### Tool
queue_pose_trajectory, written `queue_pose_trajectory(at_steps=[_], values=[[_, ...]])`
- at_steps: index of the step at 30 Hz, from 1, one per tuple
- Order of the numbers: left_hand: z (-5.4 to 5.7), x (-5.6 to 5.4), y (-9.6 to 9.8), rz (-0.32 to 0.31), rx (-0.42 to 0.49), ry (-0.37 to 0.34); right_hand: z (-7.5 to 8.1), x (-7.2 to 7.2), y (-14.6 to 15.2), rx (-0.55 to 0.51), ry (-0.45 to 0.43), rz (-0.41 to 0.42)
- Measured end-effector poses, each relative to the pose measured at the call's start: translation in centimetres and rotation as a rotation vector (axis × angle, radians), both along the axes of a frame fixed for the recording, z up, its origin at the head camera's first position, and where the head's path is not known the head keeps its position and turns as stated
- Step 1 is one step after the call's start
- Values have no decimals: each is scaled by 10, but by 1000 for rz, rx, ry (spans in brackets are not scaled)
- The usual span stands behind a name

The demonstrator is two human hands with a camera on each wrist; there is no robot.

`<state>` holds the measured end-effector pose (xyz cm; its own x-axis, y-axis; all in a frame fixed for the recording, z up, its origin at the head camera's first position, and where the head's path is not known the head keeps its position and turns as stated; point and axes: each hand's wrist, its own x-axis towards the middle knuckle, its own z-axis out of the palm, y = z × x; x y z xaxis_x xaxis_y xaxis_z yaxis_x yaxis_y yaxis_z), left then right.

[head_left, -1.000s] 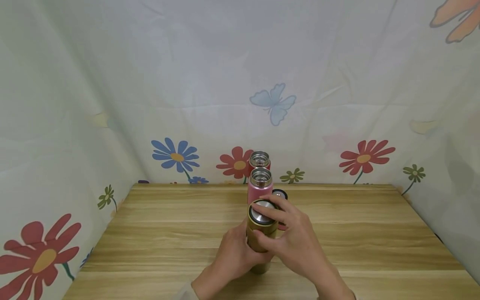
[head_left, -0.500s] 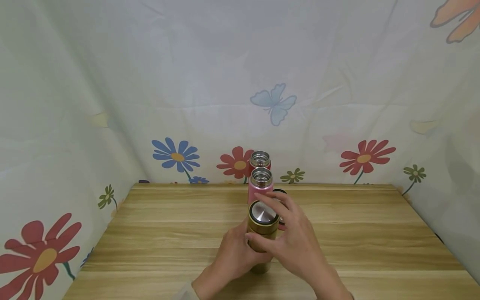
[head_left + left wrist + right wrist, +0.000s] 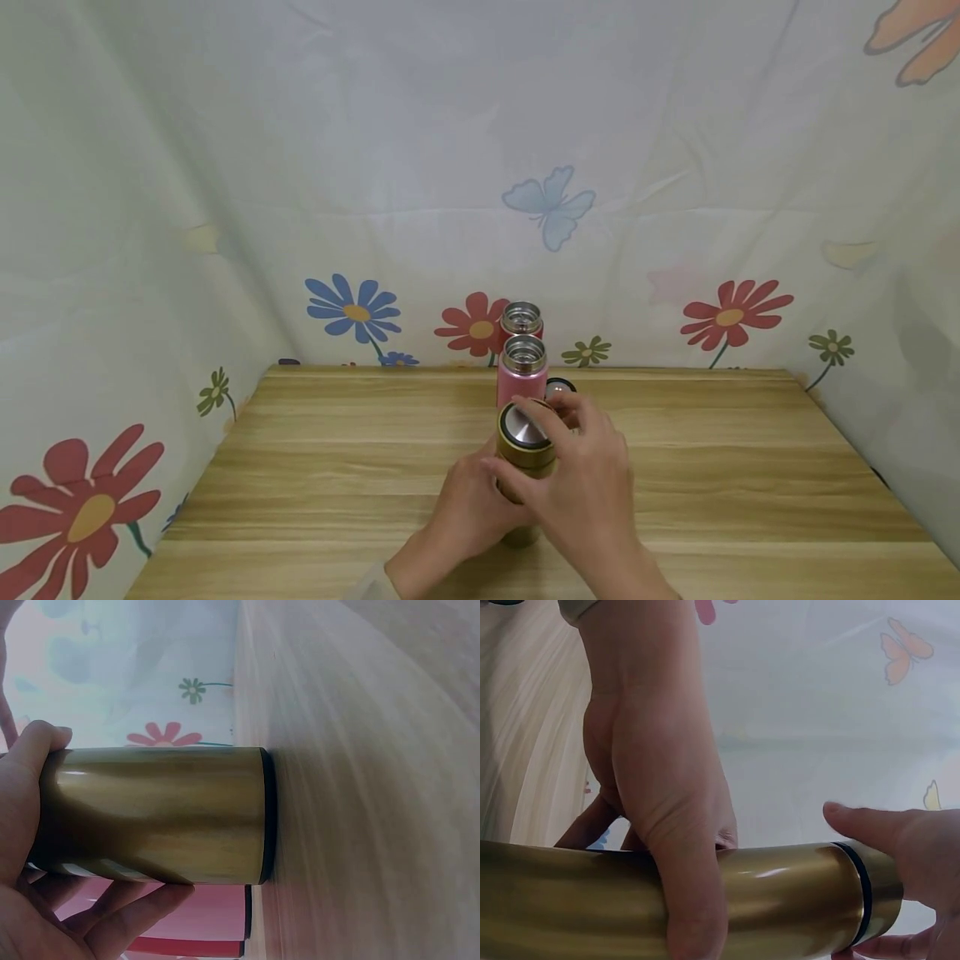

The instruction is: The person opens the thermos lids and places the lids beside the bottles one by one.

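A gold vacuum flask (image 3: pixel 517 477) with a silver-topped lid (image 3: pixel 525 427) stands upright on the wooden table. My left hand (image 3: pixel 468 508) grips its body. In the left wrist view, the left thumb (image 3: pixel 52 735) lies along one side of the flask and the fingers (image 3: pixel 135 919) along the other. My right hand (image 3: pixel 588 483) is at the lid, its fingers arched round the top and far edge. The right thumb (image 3: pixel 870 821) reaches past the lid's side, straight. Behind stand a pink flask (image 3: pixel 522 385) and a red flask (image 3: pixel 521 321), both uncapped with steel mouths showing.
A loose lid (image 3: pixel 560 387) with a dark rim lies right of the pink flask, partly hidden by my right hand. The wooden table (image 3: pixel 360 467) meets a flower-printed cloth (image 3: pixel 420 208) at the back and sides.
My right hand lifts its fingers off the lid, then comes back round it turned further, with the thumb more to the left. The left hand and the flask stay in place.
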<state>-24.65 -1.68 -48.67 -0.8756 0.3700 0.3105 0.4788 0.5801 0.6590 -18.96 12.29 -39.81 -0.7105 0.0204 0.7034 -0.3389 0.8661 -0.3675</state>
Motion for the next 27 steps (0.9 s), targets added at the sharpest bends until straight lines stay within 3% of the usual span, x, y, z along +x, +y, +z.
queue_pose_trajectory(at_steps=[16,27], values=[[0,0,0,-11,-1,-2,-1,0,-3,-13,-10,-11],[-1,-1,-1,-22,15,-7,1,-2,4,-31,-26,91]])
